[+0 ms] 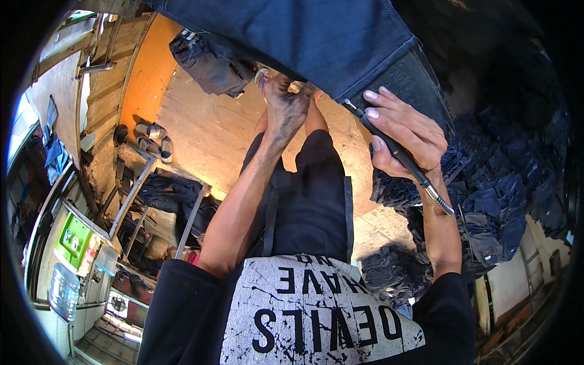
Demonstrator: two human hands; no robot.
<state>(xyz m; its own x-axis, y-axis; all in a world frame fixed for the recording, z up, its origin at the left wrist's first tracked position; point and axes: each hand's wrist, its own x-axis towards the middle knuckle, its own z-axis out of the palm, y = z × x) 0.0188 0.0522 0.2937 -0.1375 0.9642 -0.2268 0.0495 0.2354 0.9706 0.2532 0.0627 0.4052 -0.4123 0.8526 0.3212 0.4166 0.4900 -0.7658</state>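
Note:
A dark blue denim garment [304, 36] with stitched seams spans the top middle. Its lower right corner hangs over a darker, worn-looking layer [407, 79]. My right hand [413, 131] grips a slim black rotary tool handpiece [395, 149] like a pen. The tool's metal tip points at the garment's lower edge; I cannot tell whether it touches. A springy metal sleeve ends the tool near my wrist. My left hand [285, 106] is closed at the garment's lower edge, its fingers curled and partly hidden. What it grips there is unclear.
Grey-black folded jeans [210, 64] lie on the wooden floor [201, 128] at far left. Sandals [152, 140] sit left, near a metal-framed rack [131, 194] with dark clothes. Heaped dark denim [493, 194] fills the right side. A clear water bottle [64, 292] stands lower left.

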